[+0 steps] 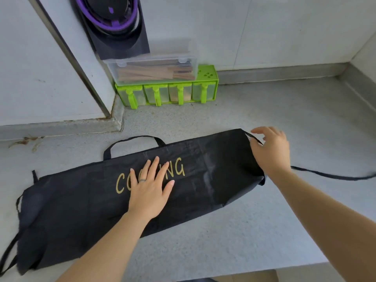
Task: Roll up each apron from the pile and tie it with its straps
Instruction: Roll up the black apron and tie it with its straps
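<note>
The black apron point(203, 169), folded into a long strip, is lying across the tabletop point(244, 231) toward its front edge. The left hand point(149, 188) is pressing flat on the gold lettering, fingers straight and apart. The right hand point(271, 151) is resting at the strip's right end, fingers loosely spread where the strap point(333, 176) starts; a pinch cannot be confirmed. The fabric is probably handling thin, light and limp, so grasping the end hem and rolling under steady pressure is advised.
</note>
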